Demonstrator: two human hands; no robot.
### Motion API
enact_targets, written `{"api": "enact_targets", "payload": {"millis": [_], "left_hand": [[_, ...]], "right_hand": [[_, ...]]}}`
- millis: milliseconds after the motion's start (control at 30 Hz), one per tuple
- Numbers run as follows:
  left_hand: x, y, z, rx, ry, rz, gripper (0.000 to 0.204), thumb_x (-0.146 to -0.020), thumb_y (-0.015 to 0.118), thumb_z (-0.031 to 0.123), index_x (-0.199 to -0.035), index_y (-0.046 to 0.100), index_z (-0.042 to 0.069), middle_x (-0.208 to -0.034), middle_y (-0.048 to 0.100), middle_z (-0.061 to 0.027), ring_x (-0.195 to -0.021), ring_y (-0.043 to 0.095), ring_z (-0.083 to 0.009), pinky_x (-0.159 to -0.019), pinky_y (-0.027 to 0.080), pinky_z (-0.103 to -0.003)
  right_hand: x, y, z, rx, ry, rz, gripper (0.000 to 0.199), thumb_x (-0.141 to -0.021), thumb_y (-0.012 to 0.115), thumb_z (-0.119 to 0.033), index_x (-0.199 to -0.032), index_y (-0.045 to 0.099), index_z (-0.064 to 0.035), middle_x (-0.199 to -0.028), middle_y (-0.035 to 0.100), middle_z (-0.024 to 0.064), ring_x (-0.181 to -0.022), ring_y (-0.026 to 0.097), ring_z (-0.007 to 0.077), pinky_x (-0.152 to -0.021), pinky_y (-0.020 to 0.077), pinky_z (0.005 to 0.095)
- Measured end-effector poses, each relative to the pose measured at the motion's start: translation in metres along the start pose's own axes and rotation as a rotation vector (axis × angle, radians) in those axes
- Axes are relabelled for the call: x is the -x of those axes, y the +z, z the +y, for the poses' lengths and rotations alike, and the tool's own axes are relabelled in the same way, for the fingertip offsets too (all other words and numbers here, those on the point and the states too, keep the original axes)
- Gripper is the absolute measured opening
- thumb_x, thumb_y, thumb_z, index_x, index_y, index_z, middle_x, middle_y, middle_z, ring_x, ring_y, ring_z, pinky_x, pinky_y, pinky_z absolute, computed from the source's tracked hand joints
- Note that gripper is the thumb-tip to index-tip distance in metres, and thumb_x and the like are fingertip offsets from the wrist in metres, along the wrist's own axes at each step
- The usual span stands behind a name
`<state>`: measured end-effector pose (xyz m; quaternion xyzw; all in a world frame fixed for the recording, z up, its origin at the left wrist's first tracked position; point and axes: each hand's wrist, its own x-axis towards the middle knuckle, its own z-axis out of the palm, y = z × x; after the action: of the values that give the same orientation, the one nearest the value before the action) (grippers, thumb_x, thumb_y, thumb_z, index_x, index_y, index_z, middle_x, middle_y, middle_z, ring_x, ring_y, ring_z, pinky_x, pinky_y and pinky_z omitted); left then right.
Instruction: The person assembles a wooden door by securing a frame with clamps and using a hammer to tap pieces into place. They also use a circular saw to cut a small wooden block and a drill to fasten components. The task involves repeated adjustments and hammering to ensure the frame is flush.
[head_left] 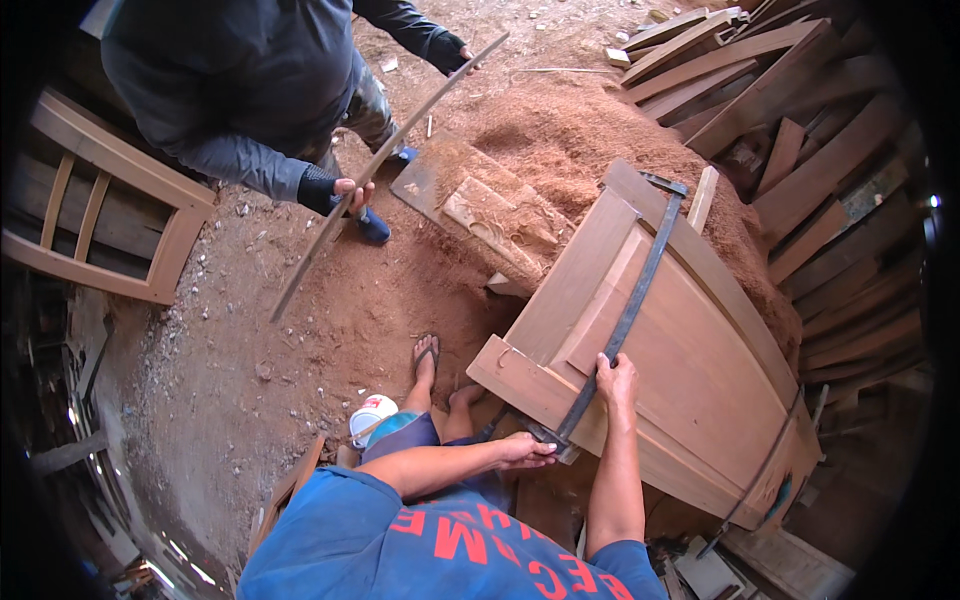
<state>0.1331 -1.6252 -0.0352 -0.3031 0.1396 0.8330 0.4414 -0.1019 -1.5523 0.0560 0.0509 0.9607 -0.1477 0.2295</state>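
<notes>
A wooden panel door (pixel 690 375) with a curved edge lies in front of me. Across one end of it runs a long dark metal bar clamp (pixel 640 285), its far jaw at the door's far edge. My right hand (pixel 617 381) is closed around the bar above the door's face. At the clamp's near end my left hand (pixel 526 452) is closed on the screw end, partly hiding it. A second bar clamp (pixel 765 470) spans the door's narrower end on the right.
A co-worker (pixel 235 90) stands at the far left, holding a long thin wood strip (pixel 400 135). Wood boards (pixel 800 80) are piled at right. Sawdust (pixel 560 125) heaps behind the door. A wooden frame (pixel 175 250) leans at left; a white bucket (pixel 370 412) stands near my leg.
</notes>
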Motion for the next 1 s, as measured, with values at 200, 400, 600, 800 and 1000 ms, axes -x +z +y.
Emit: {"api": "enact_targets", "payload": {"millis": [200, 400, 600, 800, 1000], "left_hand": [[-0.004, -0.001, -0.001, -0.047, 0.006, 0.007, 0.026, -0.097, 0.069, 0.029, -0.116, 0.069, 0.012, -0.112, 0.071, 0.002, -0.101, 0.065, -0.0092, -0.09, 0.052, -0.025], [0.005, 0.009, 0.002, -0.108, 0.039, 0.06, 0.025, -0.097, 0.069, 0.029, -0.116, 0.07, 0.013, -0.11, 0.072, 0.0027, -0.098, 0.066, -0.0079, -0.089, 0.053, -0.024], [0.002, 0.006, -0.002, -0.146, 0.005, 0.113, 0.035, -0.097, 0.068, 0.034, -0.119, 0.068, 0.007, -0.117, 0.07, -0.0002, -0.108, 0.064, -0.0095, -0.095, 0.05, -0.025], [-0.013, -0.017, -0.004, -0.269, -0.005, -0.026, 0.032, -0.097, 0.068, 0.04, -0.098, 0.07, 0.007, -0.091, 0.068, -0.0001, -0.08, 0.06, -0.0101, -0.071, 0.047, -0.027], [-0.019, -0.025, -0.008, -0.166, -0.031, -0.017, 0.03, -0.096, 0.069, 0.038, -0.095, 0.07, 0.008, -0.083, 0.066, 0.0012, -0.072, 0.057, -0.0104, -0.066, 0.045, -0.028]], "right_hand": [[0.024, 0.015, 0.018, -0.219, -0.054, 0.149, 0.036, -0.091, 0.065, -0.031, -0.105, 0.059, 0.0017, -0.096, 0.068, 0.0285, -0.094, 0.064, 0.0477, -0.081, 0.05, 0.0515], [0.104, 0.041, 0.082, -0.302, -0.096, 0.128, 0.025, -0.091, 0.065, -0.021, -0.1, 0.058, 0.0016, -0.084, 0.065, 0.0249, -0.081, 0.064, 0.0445, -0.074, 0.0495, 0.0507], [0.175, 0.075, 0.138, -0.295, 0.132, -0.288, 0.026, -0.091, 0.065, -0.023, -0.094, 0.067, 0.0027, -0.083, 0.07, 0.023, -0.081, 0.07, 0.0359, -0.076, 0.0555, 0.0439], [0.189, 0.08, 0.118, -0.788, 0.309, -0.573, 0.017, -0.1, 0.059, -0.016, -0.104, 0.063, 0.0005, -0.089, 0.071, 0.0096, -0.072, 0.067, 0.0162, -0.062, 0.0558, 0.0298], [0.18, 0.082, 0.115, -0.885, 0.321, -0.592, 0.016, -0.099, 0.06, -0.017, -0.105, 0.062, -0.0022, -0.091, 0.071, 0.009, -0.072, 0.068, 0.0154, -0.063, 0.0565, 0.0286]]}}
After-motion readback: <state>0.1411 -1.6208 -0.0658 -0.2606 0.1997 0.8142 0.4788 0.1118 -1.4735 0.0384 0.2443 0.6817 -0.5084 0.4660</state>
